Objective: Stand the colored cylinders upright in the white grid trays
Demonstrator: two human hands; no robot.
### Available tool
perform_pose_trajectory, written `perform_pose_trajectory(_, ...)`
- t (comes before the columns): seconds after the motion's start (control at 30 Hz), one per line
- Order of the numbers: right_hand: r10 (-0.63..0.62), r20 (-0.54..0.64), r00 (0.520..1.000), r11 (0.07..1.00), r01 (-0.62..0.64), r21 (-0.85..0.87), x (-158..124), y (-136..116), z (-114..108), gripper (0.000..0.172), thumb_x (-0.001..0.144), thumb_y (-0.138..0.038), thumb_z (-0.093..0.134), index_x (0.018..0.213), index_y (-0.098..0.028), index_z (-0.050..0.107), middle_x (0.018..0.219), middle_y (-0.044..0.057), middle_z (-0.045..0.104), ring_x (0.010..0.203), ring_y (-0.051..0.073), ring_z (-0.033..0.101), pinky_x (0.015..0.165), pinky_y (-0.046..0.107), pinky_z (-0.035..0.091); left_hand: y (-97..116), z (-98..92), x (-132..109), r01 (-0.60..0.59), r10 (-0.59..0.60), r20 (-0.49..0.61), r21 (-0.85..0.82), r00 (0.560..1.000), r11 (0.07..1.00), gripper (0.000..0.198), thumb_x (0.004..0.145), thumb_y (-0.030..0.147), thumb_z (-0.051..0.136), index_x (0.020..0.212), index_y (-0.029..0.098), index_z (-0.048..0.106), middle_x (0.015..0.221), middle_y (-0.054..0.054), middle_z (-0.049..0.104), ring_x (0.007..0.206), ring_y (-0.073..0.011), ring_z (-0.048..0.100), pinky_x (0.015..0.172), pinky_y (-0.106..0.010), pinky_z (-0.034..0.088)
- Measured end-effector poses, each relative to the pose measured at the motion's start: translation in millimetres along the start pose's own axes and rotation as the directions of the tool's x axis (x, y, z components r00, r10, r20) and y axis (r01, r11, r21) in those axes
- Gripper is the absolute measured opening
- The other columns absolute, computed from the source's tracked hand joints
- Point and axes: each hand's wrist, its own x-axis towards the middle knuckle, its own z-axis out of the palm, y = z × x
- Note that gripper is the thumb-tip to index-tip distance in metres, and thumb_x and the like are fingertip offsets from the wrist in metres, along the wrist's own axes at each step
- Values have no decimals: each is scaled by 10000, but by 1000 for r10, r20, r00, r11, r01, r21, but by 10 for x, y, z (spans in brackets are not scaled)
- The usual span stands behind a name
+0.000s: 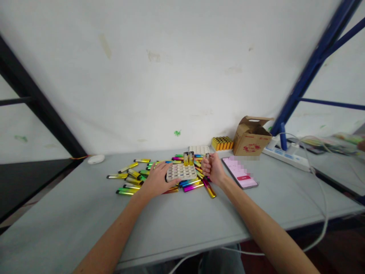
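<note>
My left hand (157, 179) grips the left side of a pale tray with rows of round holes (181, 172), thumb along its front edge. Two shiny gold lighters (186, 159) stand upright at the tray's far right part. Just right of the tray, my right hand (212, 167) is closed in a fist around a lighter (207, 155); only its metal top shows above the fingers. Under and around the tray lies a loose spread of metallic lighters in yellow, green, blue and purple. One gold and magenta lighter (210, 188) lies below my right hand.
A second pale tray (199, 149) lies by the wall, beside a block of upright yellow lighters (222, 143). An open cardboard box (251, 139), a phone (240, 173) and a power strip (286, 156) with white cables are at right. A white oval device (96, 159) sits far left.
</note>
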Motion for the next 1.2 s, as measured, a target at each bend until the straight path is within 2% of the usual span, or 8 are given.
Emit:
perform_pose_trajectory(0.43, -6, 116, 993, 998, 12, -56, 18, 50, -2, 396, 775, -518, 449, 549, -210, 345, 453, -82, 255, 382, 64, 171, 351, 180, 163, -35, 51, -9, 2, -2, -25, -12, 1000, 1000, 668, 802, 655, 529, 1230, 144, 580, 1237, -165, 606, 1205, -326, 496, 1064, -510, 339)
perform_pose_trajectory(0.63, -92, 181, 979, 993, 103, -52, -30, 27, 68, 358, 775, -543, 490, 741, -188, 525, 542, -47, 424, 424, 85, 333, 378, 183, 249, -13, 47, -12, 21, -21, -14, 1, 1000, 1000, 668, 801, 651, 529, 1256, 163, 563, 1254, -153, 603, 1214, -330, 495, 1063, -523, 336)
perform_pose_trajectory(0.77, -232, 109, 966, 961, 246, -130, -28, -35, 40, 314, 776, -506, 569, 790, -192, 573, 642, -18, 552, 522, 105, 468, 455, 198, 371, 23, 32, -18, 43, -43, -10, 18, 999, 999, 654, 800, 638, 544, 1260, 173, 561, 1255, -144, 605, 1223, -332, 489, 1071, -532, 319)
perform_pose_trajectory(0.83, -373, 39, 927, 904, 372, -211, -17, -90, -30, 337, 789, -530, 580, 811, -196, 613, 735, 3, 619, 646, 126, 548, 572, 220, 448, 36, 26, -18, 48, -48, -5, 23, 999, 999, 650, 801, 632, 548, 1265, 177, 556, 1258, -144, 604, 1224, -329, 490, 1075, -535, 308)
perform_pose_trajectory(0.97, -622, -38, 782, 722, 555, -413, -15, -205, -127, 334, 815, -532, 581, 870, -216, 676, 882, 34, 690, 878, 186, 607, 753, 287, 487, 40, 29, -14, 43, -43, 15, 23, 999, 999, 661, 807, 630, 550, 1279, 168, 543, 1278, -155, 595, 1236, -324, 488, 1083, -539, 289)
perform_pose_trajectory(1.03, -670, 17, 742, 650, 597, -470, -25, -230, -70, 327, 824, -517, 584, 895, -219, 697, 928, 46, 708, 927, 208, 615, 822, 333, 483, 34, 40, -11, 44, -44, 12, 21, 999, 999, 667, 814, 633, 540, 1277, 153, 543, 1282, -166, 591, 1237, -326, 489, 1085, -543, 283)
perform_pose_trajectory(1.13, -662, 175, 729, 548, 630, -551, -21, -205, 148, 278, 827, -450, 612, 946, -221, 715, 972, 54, 719, 958, 224, 627, 905, 390, 460, 29, 55, -10, 41, -41, -7, 9, 999, 999, 660, 816, 639, 531, 1260, 150, 552, 1270, -168, 596, 1228, -325, 496, 1085, -542, 281)
perform_pose_trajectory(1.2, -657, 284, 698, 430, 657, -620, 13, -158, 312, 212, 818, -396, 636, 913, -228, 722, 960, 55, 724, 954, 228, 632, 927, 409, 450, 33, 56, -13, 34, -34, -13, -1, 999, 999, 645, 815, 631, 541, 1258, 163, 552, 1264, -158, 601, 1221, -320, 500, 1084, -537, 284)
